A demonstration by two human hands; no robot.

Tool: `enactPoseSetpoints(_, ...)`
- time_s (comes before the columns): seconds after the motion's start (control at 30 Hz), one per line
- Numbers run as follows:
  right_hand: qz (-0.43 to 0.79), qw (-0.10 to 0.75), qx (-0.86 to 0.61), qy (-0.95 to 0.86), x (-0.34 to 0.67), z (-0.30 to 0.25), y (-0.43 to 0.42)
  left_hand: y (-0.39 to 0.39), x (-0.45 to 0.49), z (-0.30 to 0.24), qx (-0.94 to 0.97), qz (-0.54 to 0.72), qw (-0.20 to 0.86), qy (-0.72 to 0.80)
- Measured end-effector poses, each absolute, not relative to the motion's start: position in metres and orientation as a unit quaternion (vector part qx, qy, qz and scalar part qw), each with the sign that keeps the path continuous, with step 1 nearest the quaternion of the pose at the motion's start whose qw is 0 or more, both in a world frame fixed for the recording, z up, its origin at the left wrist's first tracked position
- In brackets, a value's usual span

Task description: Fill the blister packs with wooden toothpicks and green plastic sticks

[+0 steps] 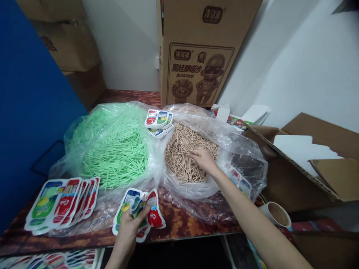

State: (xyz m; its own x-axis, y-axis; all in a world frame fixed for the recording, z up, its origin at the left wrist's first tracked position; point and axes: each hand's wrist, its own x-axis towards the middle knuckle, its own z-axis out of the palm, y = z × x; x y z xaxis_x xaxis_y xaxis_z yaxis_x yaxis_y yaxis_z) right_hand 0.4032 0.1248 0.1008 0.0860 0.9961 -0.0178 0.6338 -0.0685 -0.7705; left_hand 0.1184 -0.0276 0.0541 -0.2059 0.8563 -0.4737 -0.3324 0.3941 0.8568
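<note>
My left hand (129, 228) is closed on a stack of small printed plastic packets (153, 213), green and red, at the table's near edge. My right hand (203, 158) reaches into a clear bag of brown sticks (182, 157), fingers curled down into the pile. Whether it grips any sticks is hidden. To the left lies a clear bag heaped with green sticks (114, 149). A fanned row of the same packets (61, 203) rests at the near left. A few more packets (158, 121) sit on top between the two bags.
A tall cardboard box (196, 52) with cartoon print stands at the back. An open cardboard box (308, 160) sits to the right, with a cup of brown drink (276, 213) beside it. A blue panel (28, 123) borders the left. More packets (50, 259) lie below the wooden table (185, 224).
</note>
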Motion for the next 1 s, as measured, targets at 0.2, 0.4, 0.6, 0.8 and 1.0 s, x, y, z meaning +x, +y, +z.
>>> enactPoseSetpoints(0.2,0.455,0.328,-0.632,-0.535,0.41,0.107,0.115,-0.025,0.118,0.054,0.216,0.498,0.607,0.58)
enactPoseSetpoints(0.4,0.714,0.267,-0.474,-0.44,0.39,0.116,0.076,-0.014,0.124,0.071,0.206,0.508,0.649,0.528)
enactPoseSetpoints(0.6,0.864,0.099,-0.332,-0.366,0.332,0.073,0.015,-0.001,0.126,0.102,0.393,0.417,0.684,0.451)
enactPoseSetpoints(0.8,0.881,0.173,-0.356,-0.261,0.308,0.032,-0.004,-0.013,0.133,0.088,0.394,0.284,0.773,0.407)
enactPoseSetpoints(1.0,0.868,0.23,-0.383,-0.216,0.31,0.035,-0.002,-0.018,0.127,0.078,0.284,0.41,0.75,0.435)
